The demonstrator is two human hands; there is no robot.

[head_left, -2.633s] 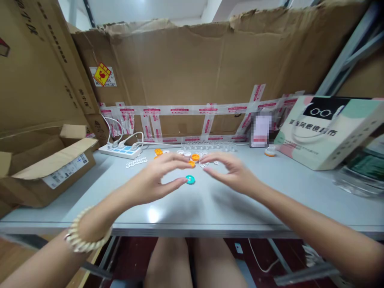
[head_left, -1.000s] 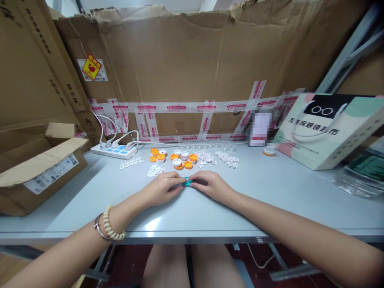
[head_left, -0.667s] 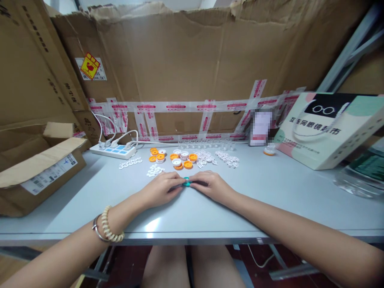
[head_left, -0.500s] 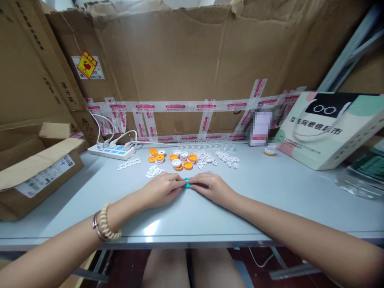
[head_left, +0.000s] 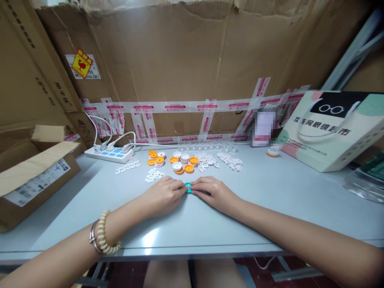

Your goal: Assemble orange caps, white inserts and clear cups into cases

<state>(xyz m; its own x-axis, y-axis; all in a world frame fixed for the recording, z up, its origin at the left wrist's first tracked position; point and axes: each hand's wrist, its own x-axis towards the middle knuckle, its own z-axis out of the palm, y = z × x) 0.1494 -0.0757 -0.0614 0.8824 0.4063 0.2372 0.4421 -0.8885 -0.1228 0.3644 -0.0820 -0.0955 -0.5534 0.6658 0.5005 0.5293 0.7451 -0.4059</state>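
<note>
In the head view, my left hand [head_left: 167,197] and right hand [head_left: 215,194] are pinching a teal disc [head_left: 189,185] from opposite sides, at or just above the table [head_left: 288,188], before the orange and white discs [head_left: 189,168]. I'm judging it light, stiff plastic, slightly slippery, hardly fragile; its rim is offering the surest hold for fingertips.

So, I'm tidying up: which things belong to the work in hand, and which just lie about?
Likely in the work:
teal disc, touched by left hand and right hand
orange and white discs
white pieces
clear pieces

Likely lying about:
power strip
open carton
glasses-logo box
clear container
</note>
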